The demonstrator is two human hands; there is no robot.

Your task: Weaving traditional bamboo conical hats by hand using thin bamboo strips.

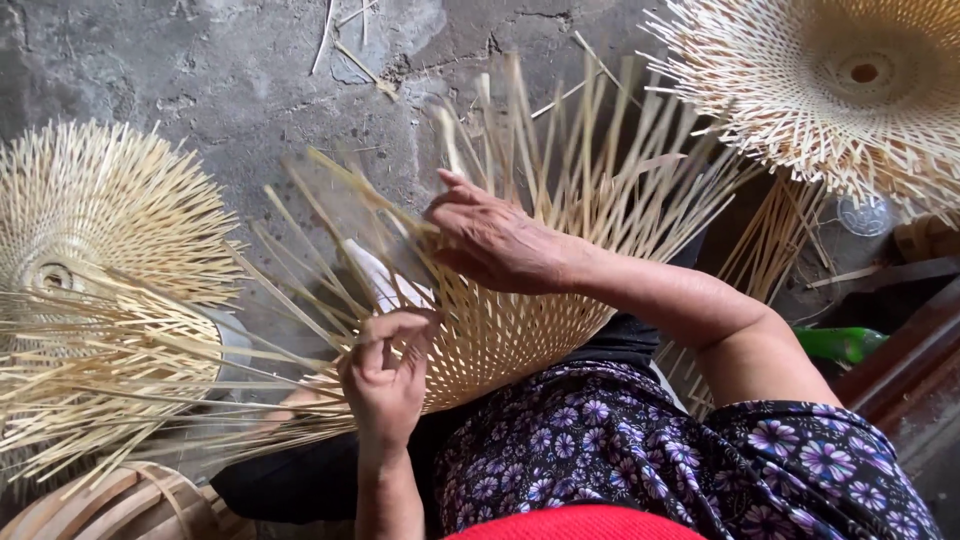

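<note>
I see the half-woven bamboo frame [520, 320] lying centre, on the lap. My right hand [495, 240] presses on its weave from two o'clock, fingers together on the strips. My left hand [385, 375], at seven o'clock, pinches one strip. Finished woven frames sit at nine [90, 230] and one o'clock [840, 90].

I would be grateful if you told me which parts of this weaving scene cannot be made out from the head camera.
- Left hand: fingers curled on the strips; what they pinch is hidden.
- Right hand: fingertips blurred among the strips of the woven bamboo piece.
- Finished woven piece: cut off by the top and right edges.
- Green object: partly hidden by the arm, kind unclear.
- Round bamboo rim: cut off by the bottom edge.
</note>
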